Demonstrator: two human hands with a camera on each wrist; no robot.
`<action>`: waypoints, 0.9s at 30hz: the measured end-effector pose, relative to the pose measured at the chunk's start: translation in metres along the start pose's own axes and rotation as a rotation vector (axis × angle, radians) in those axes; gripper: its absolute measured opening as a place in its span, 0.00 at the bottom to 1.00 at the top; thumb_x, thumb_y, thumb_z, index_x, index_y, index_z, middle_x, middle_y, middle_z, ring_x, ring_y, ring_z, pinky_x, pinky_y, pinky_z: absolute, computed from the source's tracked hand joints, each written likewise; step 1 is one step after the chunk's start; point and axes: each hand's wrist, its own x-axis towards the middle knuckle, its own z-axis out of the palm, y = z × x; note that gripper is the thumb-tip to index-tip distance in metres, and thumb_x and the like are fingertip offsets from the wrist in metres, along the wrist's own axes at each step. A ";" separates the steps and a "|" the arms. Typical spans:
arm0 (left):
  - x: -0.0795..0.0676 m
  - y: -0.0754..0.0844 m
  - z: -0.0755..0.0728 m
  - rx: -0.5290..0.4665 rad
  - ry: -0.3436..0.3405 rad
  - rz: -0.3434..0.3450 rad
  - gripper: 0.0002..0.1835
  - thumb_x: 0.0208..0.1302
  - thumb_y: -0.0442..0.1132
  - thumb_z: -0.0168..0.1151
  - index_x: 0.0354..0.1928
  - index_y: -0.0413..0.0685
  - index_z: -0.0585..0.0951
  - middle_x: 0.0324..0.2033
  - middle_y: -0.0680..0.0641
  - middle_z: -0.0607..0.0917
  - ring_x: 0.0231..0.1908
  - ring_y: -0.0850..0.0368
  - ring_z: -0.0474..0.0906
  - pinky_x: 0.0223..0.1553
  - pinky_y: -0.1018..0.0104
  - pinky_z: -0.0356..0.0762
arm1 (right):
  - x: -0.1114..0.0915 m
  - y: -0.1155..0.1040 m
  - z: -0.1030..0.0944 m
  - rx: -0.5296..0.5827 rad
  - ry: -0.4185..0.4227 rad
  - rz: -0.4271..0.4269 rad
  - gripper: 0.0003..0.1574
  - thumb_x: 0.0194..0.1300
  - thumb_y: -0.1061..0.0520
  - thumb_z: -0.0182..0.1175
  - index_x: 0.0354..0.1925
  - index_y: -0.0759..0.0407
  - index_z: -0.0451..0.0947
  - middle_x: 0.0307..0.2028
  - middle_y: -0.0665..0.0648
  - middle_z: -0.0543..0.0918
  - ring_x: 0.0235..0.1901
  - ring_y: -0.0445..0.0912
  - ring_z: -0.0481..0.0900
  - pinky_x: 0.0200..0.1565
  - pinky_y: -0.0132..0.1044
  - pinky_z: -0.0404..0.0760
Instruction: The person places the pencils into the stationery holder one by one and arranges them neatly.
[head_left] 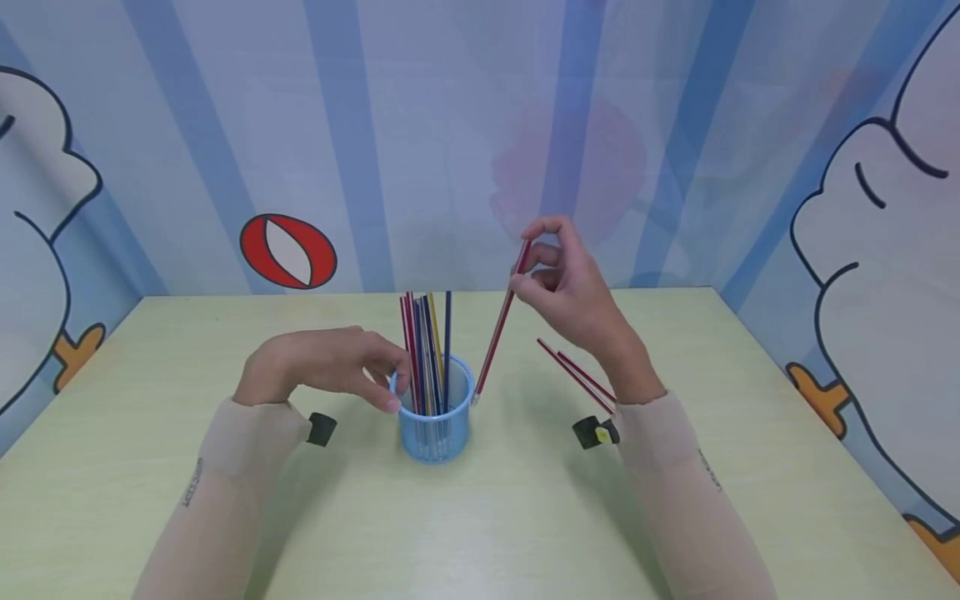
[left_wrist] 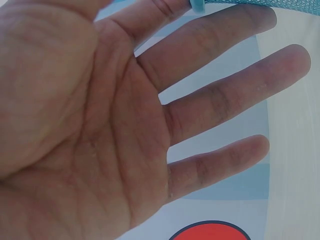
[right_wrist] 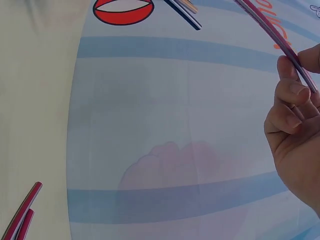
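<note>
My right hand (head_left: 570, 287) pinches a dark red pencil (head_left: 498, 342) near its upper end, fingers curled in the right wrist view. The pencil slants down to the left, its silvery lower end just right of the light blue mesh pencil cup (head_left: 435, 437). Several red, dark blue and yellow pencils (head_left: 427, 358) stand in that cup. At the cup's left rim, my left hand (head_left: 330, 362) holds the edge between thumb and index finger. The other fingers (left_wrist: 235, 95) spread out straight in the left wrist view.
Two dark red pencils (head_left: 577, 379) lie on the pale green table (head_left: 510, 517), partly behind the right forearm. A striped blue backdrop (head_left: 450, 150) with cartoon prints rises behind the table. Small dark devices (head_left: 322, 429) are worn at both wrists.
</note>
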 end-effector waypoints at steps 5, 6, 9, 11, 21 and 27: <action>-0.001 0.000 0.000 -0.002 0.003 -0.003 0.11 0.63 0.48 0.70 0.42 0.54 0.80 0.53 0.51 0.83 0.55 0.50 0.79 0.56 0.45 0.76 | 0.000 0.000 -0.001 0.021 0.032 -0.012 0.24 0.68 0.65 0.58 0.58 0.53 0.62 0.31 0.60 0.79 0.21 0.52 0.74 0.29 0.37 0.71; -0.001 0.000 0.000 -0.002 0.004 -0.007 0.11 0.63 0.48 0.71 0.42 0.54 0.80 0.53 0.51 0.83 0.55 0.50 0.79 0.56 0.45 0.76 | 0.000 0.000 -0.001 0.029 0.039 -0.016 0.24 0.68 0.64 0.59 0.58 0.53 0.63 0.32 0.60 0.79 0.21 0.52 0.75 0.28 0.37 0.72; -0.001 0.000 0.000 -0.002 0.004 -0.011 0.11 0.63 0.48 0.71 0.42 0.54 0.80 0.53 0.52 0.83 0.55 0.50 0.79 0.56 0.44 0.76 | 0.001 0.001 -0.001 0.088 0.058 -0.032 0.25 0.68 0.64 0.60 0.59 0.52 0.64 0.32 0.59 0.80 0.18 0.50 0.73 0.24 0.37 0.71; -0.001 0.000 0.000 -0.003 0.002 -0.009 0.11 0.63 0.47 0.71 0.42 0.53 0.80 0.53 0.51 0.83 0.55 0.50 0.79 0.56 0.44 0.76 | 0.002 0.001 -0.001 0.136 0.071 -0.052 0.25 0.68 0.64 0.60 0.59 0.52 0.64 0.32 0.59 0.80 0.15 0.49 0.69 0.21 0.37 0.70; -0.001 0.001 0.000 -0.013 -0.002 -0.008 0.11 0.63 0.47 0.71 0.42 0.53 0.81 0.53 0.51 0.83 0.55 0.50 0.79 0.56 0.44 0.75 | 0.003 0.004 0.002 0.213 0.116 -0.087 0.26 0.68 0.67 0.60 0.60 0.52 0.65 0.33 0.60 0.80 0.11 0.49 0.63 0.17 0.34 0.65; -0.001 0.000 0.000 -0.014 -0.004 0.002 0.11 0.63 0.47 0.71 0.42 0.54 0.81 0.52 0.52 0.83 0.55 0.51 0.79 0.56 0.44 0.76 | 0.003 0.006 0.007 0.172 0.117 -0.057 0.27 0.69 0.65 0.62 0.61 0.51 0.64 0.35 0.58 0.82 0.14 0.49 0.70 0.21 0.32 0.69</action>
